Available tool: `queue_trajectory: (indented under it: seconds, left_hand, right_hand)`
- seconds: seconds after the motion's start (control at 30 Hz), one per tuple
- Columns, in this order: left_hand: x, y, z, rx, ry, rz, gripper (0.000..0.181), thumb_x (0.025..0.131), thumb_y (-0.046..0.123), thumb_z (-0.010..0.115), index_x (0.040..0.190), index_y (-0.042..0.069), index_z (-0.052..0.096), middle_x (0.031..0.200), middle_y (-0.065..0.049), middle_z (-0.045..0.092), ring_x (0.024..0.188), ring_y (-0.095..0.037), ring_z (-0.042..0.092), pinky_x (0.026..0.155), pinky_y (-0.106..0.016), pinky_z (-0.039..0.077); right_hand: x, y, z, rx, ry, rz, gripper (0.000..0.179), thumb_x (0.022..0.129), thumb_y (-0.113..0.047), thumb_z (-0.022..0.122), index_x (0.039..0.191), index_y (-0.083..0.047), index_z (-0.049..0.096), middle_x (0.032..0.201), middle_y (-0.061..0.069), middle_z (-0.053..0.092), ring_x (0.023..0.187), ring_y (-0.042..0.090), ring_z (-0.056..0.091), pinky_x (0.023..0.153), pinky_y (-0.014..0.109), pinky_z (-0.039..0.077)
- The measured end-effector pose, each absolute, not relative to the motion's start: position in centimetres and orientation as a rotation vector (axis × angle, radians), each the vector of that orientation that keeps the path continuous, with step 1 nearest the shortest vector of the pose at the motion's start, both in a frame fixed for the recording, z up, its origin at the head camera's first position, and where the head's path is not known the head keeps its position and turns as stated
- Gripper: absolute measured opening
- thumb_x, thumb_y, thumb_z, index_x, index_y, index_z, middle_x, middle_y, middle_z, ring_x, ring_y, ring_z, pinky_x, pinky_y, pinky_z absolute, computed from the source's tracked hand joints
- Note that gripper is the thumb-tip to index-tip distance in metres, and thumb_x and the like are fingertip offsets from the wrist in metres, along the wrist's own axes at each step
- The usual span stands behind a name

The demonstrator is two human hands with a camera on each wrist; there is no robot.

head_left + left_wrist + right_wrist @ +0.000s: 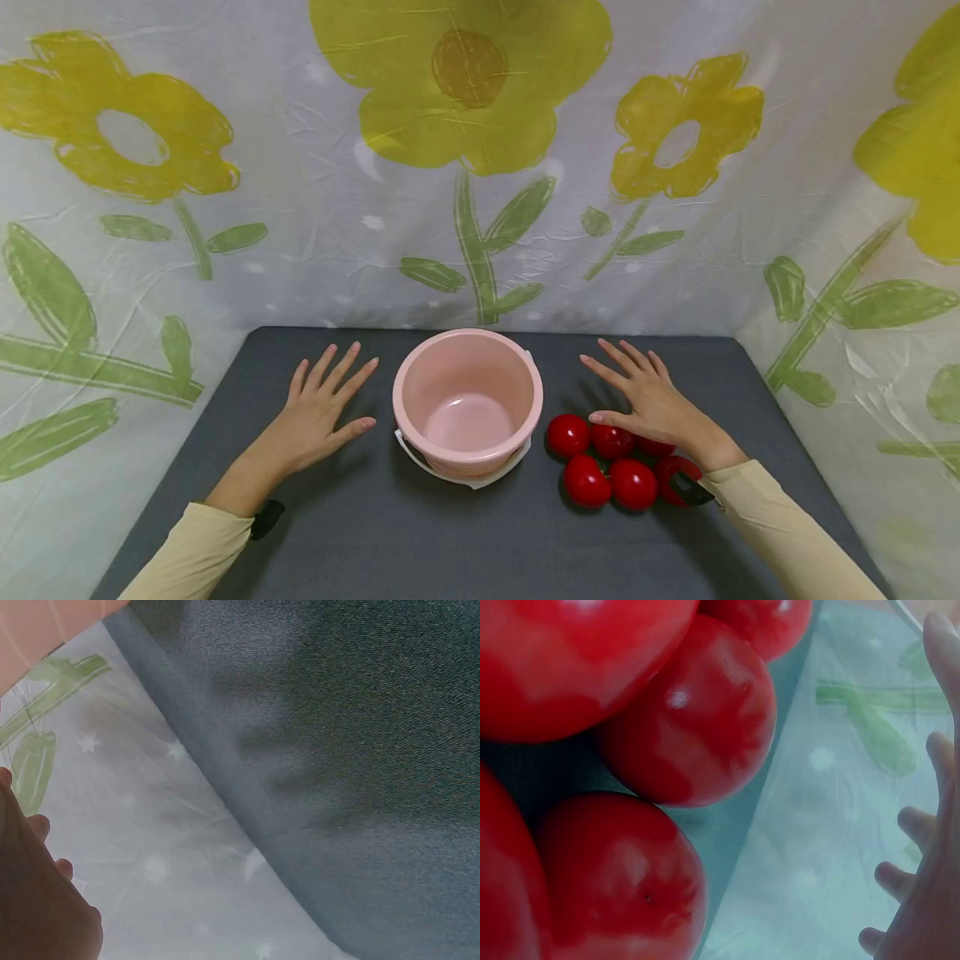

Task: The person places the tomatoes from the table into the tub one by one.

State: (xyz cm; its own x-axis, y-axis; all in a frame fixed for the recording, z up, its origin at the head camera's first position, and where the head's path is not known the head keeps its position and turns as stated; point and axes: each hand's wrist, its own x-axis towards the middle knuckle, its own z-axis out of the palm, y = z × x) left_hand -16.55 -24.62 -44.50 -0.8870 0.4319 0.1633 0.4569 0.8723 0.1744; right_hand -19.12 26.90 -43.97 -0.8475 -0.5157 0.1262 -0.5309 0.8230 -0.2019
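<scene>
A pink bucket (468,454) with a white handle (480,482) lowered at its front stands upright on the dark grey table; nothing shows inside it. To its right several shiny red tomatoes (587,482) lie grouped in two rows. My right hand (652,404), fingers spread and holding nothing, hovers over the back row and partly covers it. Close up in the right wrist view, the tomatoes (697,720) sit beside the fingers. Left of the bucket, my left hand (318,421) is held palm down above the cloth, fingers spread, touching no object.
The dark grey table (480,550) ends at a back edge against a pale curtain (300,208) printed with yellow flowers. The same curtain hangs along both sides. A black wrist strap (267,518) shows at the left sleeve.
</scene>
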Motion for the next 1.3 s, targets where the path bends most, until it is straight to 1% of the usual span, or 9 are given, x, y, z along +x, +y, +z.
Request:
queue_trajectory:
  seconds: [0.23,0.4,0.5,0.57,0.63,0.77,0.83,1.07,1.3]
  left_hand:
    - [-16.7,-24.6,-45.1,-0.694,-2.944,-0.432,0.082,0.095,0.055,0.056,0.159,0.033,0.011,0.169,0.001,-0.003,0.156,-0.036,-0.003,0.116,-0.072,0.004]
    - [-16.5,-24.1,-44.7,-0.671,-2.898,-1.0,0.076,0.101,0.034,0.056,0.16,0.032,0.008,0.168,-0.006,0.01,0.154,-0.04,0.008,0.115,-0.072,0.012]
    - [-16.2,-23.2,-44.1,-0.656,-2.767,-1.38,0.069,0.102,0.022,0.055,0.159,0.03,0.015,0.164,-0.01,0.025,0.15,-0.039,0.024,0.121,-0.047,0.03]
    - [-16.0,-22.5,-43.8,-0.645,-2.673,-1.583,0.063,0.102,0.017,0.054,0.157,0.023,0.024,0.159,-0.014,0.035,0.145,-0.034,0.037,0.114,-0.025,0.041]
    - [-16.0,-21.8,-43.6,-0.622,-2.597,-1.737,0.058,0.102,0.015,0.055,0.155,0.016,0.032,0.154,-0.019,0.043,0.138,-0.023,0.05,0.102,-0.011,0.045]
    - [-16.0,-20.9,-43.4,-0.545,-2.528,-1.945,0.053,0.101,0.016,0.056,0.149,0.002,0.038,0.145,-0.028,0.049,0.115,-0.001,0.065,0.094,-0.013,0.052]
    - [-16.0,-20.7,-43.3,-0.486,-2.521,-2.016,0.054,0.101,0.016,0.057,0.148,-0.002,0.039,0.14,-0.029,0.053,0.106,0.002,0.067,0.092,-0.016,0.054]
    - [-16.0,-20.0,-42.9,-0.356,-2.512,-2.159,0.056,0.098,0.019,0.062,0.146,-0.003,0.042,0.117,0.003,0.066,0.101,-0.001,0.069,0.087,-0.02,0.058]
    - [-16.2,-19.3,-42.8,-0.269,-2.507,-2.204,0.058,0.095,0.018,0.067,0.145,0.0,0.044,0.109,0.005,0.066,0.093,-0.002,0.069,0.084,-0.02,0.058]
  right_hand:
    - [-19.2,27.3,-43.8,0.856,-2.949,0.363,0.086,0.086,-0.058,0.066,0.157,-0.035,0.024,0.167,0.008,0.016,0.15,0.044,0.018,0.112,0.075,0.013]
    - [-19.6,27.2,-43.5,0.919,-2.934,0.532,0.088,0.083,-0.053,0.074,0.156,-0.029,0.031,0.163,0.012,0.028,0.147,0.041,0.029,0.111,0.073,0.024]
    - [-19.8,26.9,-43.8,0.952,-2.969,0.701,0.085,0.081,-0.051,0.077,0.153,-0.027,0.038,0.158,0.012,0.037,0.143,0.038,0.037,0.11,0.068,0.033]
    - [-19.9,26.6,-44.3,0.961,-3.009,0.814,0.083,0.079,-0.049,0.079,0.15,-0.026,0.043,0.155,0.009,0.043,0.141,0.036,0.042,0.11,0.064,0.037]
    - [-20.1,26.3,-44.8,0.975,-3.04,0.893,0.079,0.079,-0.045,0.08,0.147,-0.025,0.048,0.151,0.007,0.049,0.139,0.034,0.046,0.11,0.06,0.04]
    - [-20.7,25.6,-45.8,1.021,-3.069,1.007,0.07,0.078,-0.036,0.083,0.141,-0.02,0.057,0.142,0.003,0.058,0.133,0.028,0.054,0.109,0.053,0.045]
    - [-21.0,25.2,-46.2,1.053,-3.087,1.041,0.066,0.079,-0.035,0.083,0.138,-0.018,0.059,0.139,0.001,0.061,0.131,0.026,0.057,0.109,0.051,0.046]
    - [-21.5,24.5,-46.9,1.091,-3.132,1.084,0.057,0.079,-0.035,0.082,0.13,-0.016,0.066,0.129,-0.001,0.068,0.122,0.023,0.063,0.106,0.047,0.049]
    - [-21.6,24.4,-46.8,1.06,-3.169,1.088,0.051,0.079,-0.035,0.083,0.125,-0.016,0.07,0.121,-0.004,0.072,0.115,0.019,0.066,0.103,0.043,0.052]
